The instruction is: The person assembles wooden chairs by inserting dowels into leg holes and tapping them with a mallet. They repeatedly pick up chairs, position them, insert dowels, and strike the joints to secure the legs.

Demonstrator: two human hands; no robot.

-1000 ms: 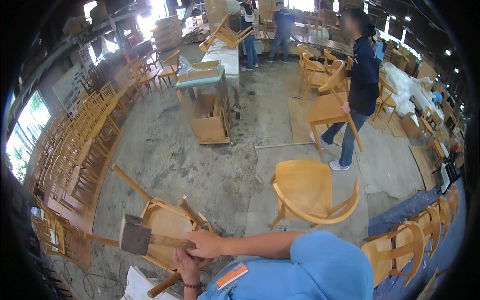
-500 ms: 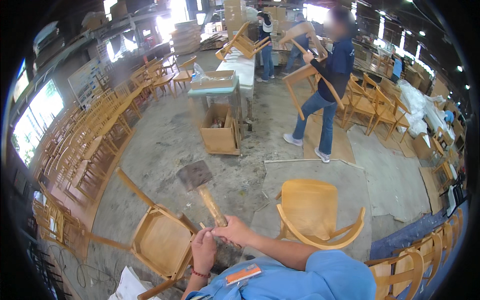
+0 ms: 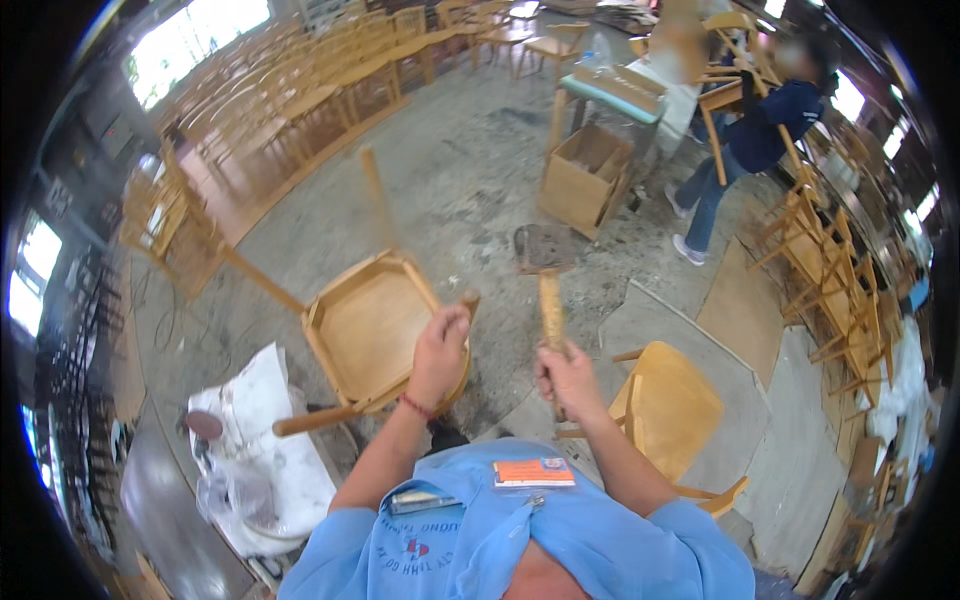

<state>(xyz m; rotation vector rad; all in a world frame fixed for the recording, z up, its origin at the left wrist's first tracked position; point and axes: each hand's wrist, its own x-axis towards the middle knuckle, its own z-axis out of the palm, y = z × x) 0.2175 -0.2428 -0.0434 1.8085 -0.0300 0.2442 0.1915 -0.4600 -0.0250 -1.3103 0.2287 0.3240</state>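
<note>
My right hand (image 3: 568, 382) is wrapped round the handle of a mallet (image 3: 552, 300), its dark blocky head up and away from me. Just left of it, my left hand (image 3: 440, 352), with a red bead bracelet at the wrist, is closed over the near right edge of an upturned chair (image 3: 365, 318). One chair leg's tip shows beside the left fingers; what they hold, if anything, is hidden. The chair's seat underside faces up, its other legs splayed outward. To the right of my right arm stands another wooden chair (image 3: 672, 405).
A white-covered surface (image 3: 262, 440) with plastic wrap lies at left. Ahead stands a table (image 3: 620, 92) with an open cardboard box (image 3: 585, 180) below. A co-worker (image 3: 765, 130) carries a chair frame. Rows of chairs (image 3: 330, 85) line the far left; more chairs (image 3: 815, 245) stand right.
My hands, close together before, are now apart: the right has carried the mallet rightward, the left has come to the upturned chair's edge. The view has turned left and down.
</note>
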